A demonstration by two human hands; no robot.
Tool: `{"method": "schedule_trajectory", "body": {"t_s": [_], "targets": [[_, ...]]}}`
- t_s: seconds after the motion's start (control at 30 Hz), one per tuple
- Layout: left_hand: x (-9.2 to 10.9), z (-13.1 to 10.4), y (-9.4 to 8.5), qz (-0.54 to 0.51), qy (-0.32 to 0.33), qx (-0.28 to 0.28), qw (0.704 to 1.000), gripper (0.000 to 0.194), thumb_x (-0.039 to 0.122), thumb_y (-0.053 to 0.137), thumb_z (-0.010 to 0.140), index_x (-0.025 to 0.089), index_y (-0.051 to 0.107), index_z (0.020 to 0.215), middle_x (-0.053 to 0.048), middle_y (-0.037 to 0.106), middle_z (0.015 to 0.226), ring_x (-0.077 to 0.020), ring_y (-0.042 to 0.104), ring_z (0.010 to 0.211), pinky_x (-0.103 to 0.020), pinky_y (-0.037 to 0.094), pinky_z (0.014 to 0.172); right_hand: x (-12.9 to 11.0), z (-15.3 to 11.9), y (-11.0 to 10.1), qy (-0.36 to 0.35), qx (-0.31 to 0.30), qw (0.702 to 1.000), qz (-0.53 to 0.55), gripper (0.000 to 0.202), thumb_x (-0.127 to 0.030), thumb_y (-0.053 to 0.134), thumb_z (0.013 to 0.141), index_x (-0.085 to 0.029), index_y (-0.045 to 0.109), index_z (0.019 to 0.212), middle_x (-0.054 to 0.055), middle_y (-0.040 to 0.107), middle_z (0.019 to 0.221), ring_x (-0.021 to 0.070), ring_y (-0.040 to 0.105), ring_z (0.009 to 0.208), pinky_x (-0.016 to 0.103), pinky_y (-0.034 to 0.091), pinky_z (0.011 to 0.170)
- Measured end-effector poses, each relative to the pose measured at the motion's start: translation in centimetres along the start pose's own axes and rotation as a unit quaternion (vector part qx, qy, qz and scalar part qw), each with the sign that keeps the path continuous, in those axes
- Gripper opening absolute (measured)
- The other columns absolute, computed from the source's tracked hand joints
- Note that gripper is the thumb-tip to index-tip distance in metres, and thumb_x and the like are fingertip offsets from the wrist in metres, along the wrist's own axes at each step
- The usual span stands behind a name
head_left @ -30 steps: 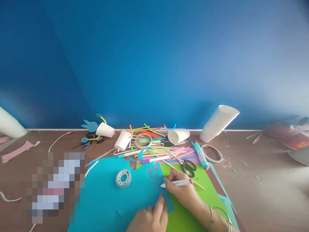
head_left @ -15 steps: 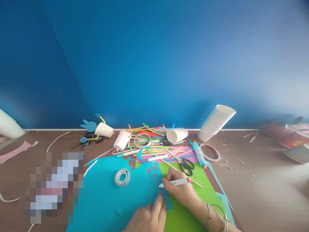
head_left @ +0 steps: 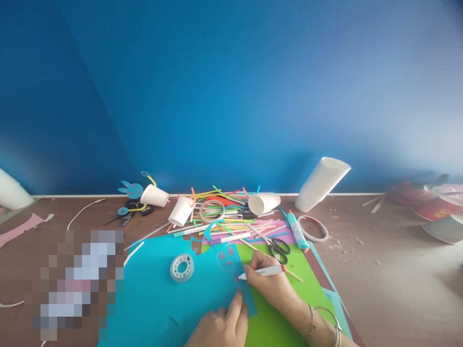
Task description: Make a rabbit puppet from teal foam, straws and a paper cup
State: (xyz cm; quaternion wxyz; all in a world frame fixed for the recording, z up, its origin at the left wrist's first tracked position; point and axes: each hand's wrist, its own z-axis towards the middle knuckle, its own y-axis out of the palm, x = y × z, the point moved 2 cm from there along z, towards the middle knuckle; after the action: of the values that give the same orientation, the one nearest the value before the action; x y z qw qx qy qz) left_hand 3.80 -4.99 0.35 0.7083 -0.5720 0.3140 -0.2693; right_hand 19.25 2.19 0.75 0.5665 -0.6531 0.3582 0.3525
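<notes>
Beyond the right hand (head_left: 269, 288) lie black-handled scissors (head_left: 274, 244); farther off rightward, a tape roll (head_left: 319, 239) and leaning cup stack (head_left: 320, 185).

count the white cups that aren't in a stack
3: the left cup beside the rabbit-like cutout, the middle cup at the left edge of the straw pile, and the right cup on its side on that pile. More could be hidden.
</notes>
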Motion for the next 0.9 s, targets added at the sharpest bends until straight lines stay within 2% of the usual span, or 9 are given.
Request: {"method": "schedule_trajectory", "body": {"t_s": [0.37, 0.6, 0.9], "targets": [[0.02, 0.03, -0.04, 0.004, 0.006, -0.006, 1.0, 0.03, 0.014, 0.043, 0.088, 0.012, 0.06, 0.113, -0.013, 0.063, 0.121, -0.014, 0.067, 0.058, -0.02, 0.053, 0.044, -0.35, -0.15, 0.02, -0.013, 0.006, 1.0, -0.005, 0.022, -0.025, 0.053, 0.074, -0.021, 0.039, 0.058, -0.007, 0.04, 0.05, 0.0088, 0.037, 0.048, 0.021, 0.029, 0.045], [-0.01, 0.01, -0.01, -0.006, 0.01, -0.006, 1.0, 0.031, 0.014, 0.044, 0.088, 0.011, 0.059, 0.115, -0.013, 0.062, 0.122, -0.0153, 0.068, 0.061, -0.022, 0.054, 0.043, -0.16, -0.19, -0.02, -0.018, 0.019, 0.999, -0.032, 0.021, -0.023, 0.052, 0.072, -0.021, 0.038, 0.056, -0.007, 0.04, 0.05, 0.0092, 0.037, 0.048, 0.021, 0.029, 0.045], [-0.01, -0.03, 0.17, 0.006, 0.004, 0.017, 1.0, 0.031, 0.012, 0.041, 0.088, 0.012, 0.06, 0.113, -0.012, 0.065, 0.118, -0.0139, 0.065, 0.053, -0.022, 0.052, 0.039, -0.51, -0.24, -0.05, -0.021, 0.005, 0.999, -0.033, 0.022, -0.021, 0.051, 0.069, -0.022, 0.036, 0.054, -0.007, 0.039, 0.05, 0.0089, 0.036, 0.048, 0.02, 0.029, 0.045]]}}
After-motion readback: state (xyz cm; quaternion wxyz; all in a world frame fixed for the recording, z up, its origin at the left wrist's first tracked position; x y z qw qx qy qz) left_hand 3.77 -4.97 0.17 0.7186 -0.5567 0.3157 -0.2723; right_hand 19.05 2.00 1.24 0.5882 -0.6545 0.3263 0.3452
